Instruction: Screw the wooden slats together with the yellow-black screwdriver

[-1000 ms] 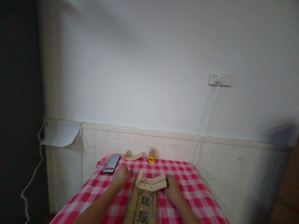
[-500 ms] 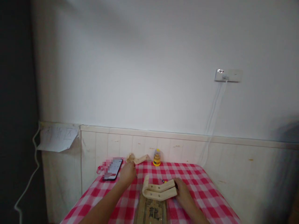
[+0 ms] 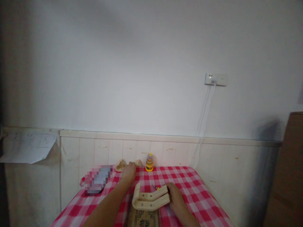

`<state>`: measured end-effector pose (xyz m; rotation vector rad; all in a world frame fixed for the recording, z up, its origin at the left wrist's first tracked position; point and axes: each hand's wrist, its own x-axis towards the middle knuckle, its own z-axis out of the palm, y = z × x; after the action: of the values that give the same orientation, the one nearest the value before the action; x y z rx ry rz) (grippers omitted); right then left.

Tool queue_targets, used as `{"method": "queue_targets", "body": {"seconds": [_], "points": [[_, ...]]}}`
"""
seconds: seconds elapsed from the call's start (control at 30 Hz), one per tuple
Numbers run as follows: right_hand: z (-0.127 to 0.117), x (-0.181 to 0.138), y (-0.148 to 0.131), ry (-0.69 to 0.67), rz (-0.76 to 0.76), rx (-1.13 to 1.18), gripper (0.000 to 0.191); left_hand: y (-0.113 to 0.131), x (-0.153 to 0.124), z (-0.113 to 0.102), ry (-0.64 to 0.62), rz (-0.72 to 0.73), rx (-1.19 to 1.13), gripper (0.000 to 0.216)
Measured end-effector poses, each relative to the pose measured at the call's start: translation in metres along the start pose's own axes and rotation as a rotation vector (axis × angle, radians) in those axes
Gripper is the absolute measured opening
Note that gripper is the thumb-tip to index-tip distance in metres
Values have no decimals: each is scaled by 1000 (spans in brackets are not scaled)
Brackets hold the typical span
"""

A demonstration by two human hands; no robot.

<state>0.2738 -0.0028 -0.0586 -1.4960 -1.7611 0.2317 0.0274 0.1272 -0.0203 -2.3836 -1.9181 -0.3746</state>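
Note:
My left hand (image 3: pixel 129 172) reaches to the far edge of the table and its fingers close over a curved pale wooden piece (image 3: pixel 121 165) lying by the wall. My right hand (image 3: pixel 174 195) rests on the red checked tablecloth (image 3: pixel 191 189), fingers closed against the right end of a second curved wooden piece with holes (image 3: pixel 150 199). That piece lies across the top of a long wooden board with dark carved characters (image 3: pixel 143 219). A small yellow and red object (image 3: pixel 157 188) peeks out just behind it.
A yellow-based jar of screwdriver bits (image 3: pixel 149 162) stands at the wall. A phone (image 3: pixel 98 179) lies at the table's left corner. A wall socket with a white cable (image 3: pixel 215 79) is up right. Paper (image 3: pixel 28 146) hangs left; a brown panel (image 3: pixel 287 170) stands right.
My left hand has moved forward from the tablecloth to the curved piece by the wall and closed over it. My right hand stays at the holed piece. The camera has shifted.

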Motion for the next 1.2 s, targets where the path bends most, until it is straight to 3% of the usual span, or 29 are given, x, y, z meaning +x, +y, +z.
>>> {"method": "queue_targets", "body": {"seconds": [0.23, 0.53, 0.57, 0.7, 0.77, 0.83, 0.9, 1.0, 1.07, 1.13, 1.2], "points": [[-1, 0, 0, -9, -2, -26, 23, 0, -7, -9, 37, 59, 69, 37], [-2, 5, -3, 57, -40, 1, 18, -12, -52, -53, 187, 180, 109, 28], [-3, 5, -5, 82, -46, 3, 23, -13, -62, -57, 226, 198, 113, 28], [-13, 6, -17, 224, -83, 9, 35, -4, -118, -64, 656, 461, 61, 21], [-23, 4, -25, 303, -122, 14, 33, 6, -146, -63, 749, 637, 26, 28], [-32, -3, -36, 358, -181, 20, 33, 15, -167, -61, 708, 747, 19, 37], [-38, -13, -51, 353, -263, 28, 33, 21, -178, -57, 638, 761, 43, 41], [-34, -30, -76, 240, -423, 59, 28, 24, -181, -51, 638, 695, 67, 39], [-26, -39, -91, 150, -527, 127, 35, 24, -179, -48, 648, 678, 69, 38], [-17, -45, -103, 110, -533, 155, 40, 25, -178, -46, 643, 701, 55, 36], [-11, -49, -112, 98, -485, 188, 28, 26, -178, -47, 632, 735, 20, 34]]}}
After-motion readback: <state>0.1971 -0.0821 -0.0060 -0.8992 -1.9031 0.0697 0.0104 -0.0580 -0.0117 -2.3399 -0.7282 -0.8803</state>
